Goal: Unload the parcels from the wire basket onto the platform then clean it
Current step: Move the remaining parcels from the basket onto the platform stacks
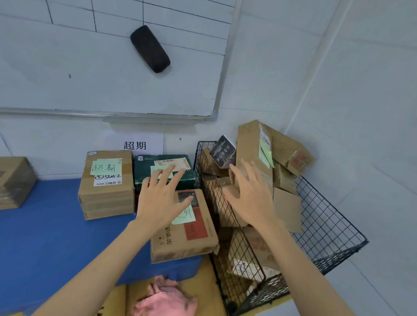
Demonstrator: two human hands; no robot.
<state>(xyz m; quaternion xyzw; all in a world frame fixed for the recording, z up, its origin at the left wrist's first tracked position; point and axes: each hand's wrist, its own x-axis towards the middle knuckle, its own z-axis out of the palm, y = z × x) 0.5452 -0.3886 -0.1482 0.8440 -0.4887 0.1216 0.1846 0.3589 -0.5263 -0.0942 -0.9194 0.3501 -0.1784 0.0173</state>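
Observation:
A black wire basket [330, 223] at the right holds several brown cardboard parcels, with a tall carton [253, 145] leaning upright and a small black box [223, 151] near its back rim. My right hand [251, 194] is spread open over the basket's left side, fingers straight and reaching toward the tall carton. My left hand [161, 194] hovers open above a flat brown parcel with a red patch [190, 237] that lies on the blue platform [39, 227]. A dark green box [145, 169] and a brown box with a green note [107, 185] stand behind on the platform.
A pink cloth [164, 303] lies on a tan surface at the bottom, in front of the platform. Another brown box [8, 181] sits at the far left. A whiteboard [87, 71] with a black eraser [150, 48] hangs on the wall above. White walls enclose the basket's corner.

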